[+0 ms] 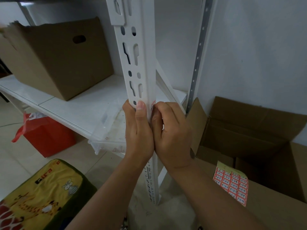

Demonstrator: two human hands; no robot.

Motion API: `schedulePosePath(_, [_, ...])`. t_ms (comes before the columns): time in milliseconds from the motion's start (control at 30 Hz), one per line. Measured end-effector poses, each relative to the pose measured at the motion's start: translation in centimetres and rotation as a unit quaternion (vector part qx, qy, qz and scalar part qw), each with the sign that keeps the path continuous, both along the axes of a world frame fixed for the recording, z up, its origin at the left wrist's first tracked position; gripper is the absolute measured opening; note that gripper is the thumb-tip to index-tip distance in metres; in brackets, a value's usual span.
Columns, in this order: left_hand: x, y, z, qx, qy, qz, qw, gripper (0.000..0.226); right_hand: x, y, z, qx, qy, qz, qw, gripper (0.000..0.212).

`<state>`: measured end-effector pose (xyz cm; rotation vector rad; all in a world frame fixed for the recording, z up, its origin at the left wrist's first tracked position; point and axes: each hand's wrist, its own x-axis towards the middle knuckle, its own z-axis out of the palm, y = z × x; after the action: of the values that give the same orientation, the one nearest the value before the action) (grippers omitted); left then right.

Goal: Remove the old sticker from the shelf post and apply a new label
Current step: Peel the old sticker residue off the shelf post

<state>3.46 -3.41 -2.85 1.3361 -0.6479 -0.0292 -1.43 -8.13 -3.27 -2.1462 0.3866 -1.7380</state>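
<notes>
Head view shows the left hand [138, 130] gripping the shelf post [137, 63] while the right hand [171, 130] pinches the old sticker [153, 105] on it, likely mid-peel; next, pull it clear.

White slotted shelf post [141, 67] upright; red-and-white sticker [153, 105] on its edge
</notes>
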Motion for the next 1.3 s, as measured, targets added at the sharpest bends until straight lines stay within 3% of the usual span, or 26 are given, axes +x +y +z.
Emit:
schedulePosePath(233, [0.06, 0.05, -0.02, 0.007, -0.002, 0.003, 1.000, 0.036, -0.13, 0.11, 0.03, 0.013, 0.006, 0.008, 1.000, 0.024])
schedulePosePath(433, [0.25, 0.18, -0.16, 0.012, 0.003, -0.011, 1.000, 0.037, -0.50, -0.11, -0.72, 0.032, 0.011, 0.034, 0.999, 0.012])
schedulePosePath(633, [0.59, 0.72, -0.05, 0.013, -0.015, -0.040, 0.999, 0.041, -0.47, 0.00, -0.22, 0.061, -0.017, 0.049, 0.997, 0.017])
schedulePosePath(833, [0.66, 0.88, -0.07, 0.020, -0.014, -0.040, 0.999, 0.058, -0.25, 0.03, 0.08, 0.047, -0.020, 0.026, 0.998, 0.019])
schedulePosePath(1033, [0.39, 0.81, 0.14, 0.022, -0.014, -0.037, 0.999, 0.037, -0.32, -0.44, -0.14, -0.004, -0.003, 0.009, 1.000, 0.013])
schedulePosePath(1300, [0.20, 0.48, -0.03, 0.019, 0.009, -0.024, 0.999, 0.046, -0.30, -0.61, -0.21, -0.065, 0.026, -0.020, 0.997, 0.019])
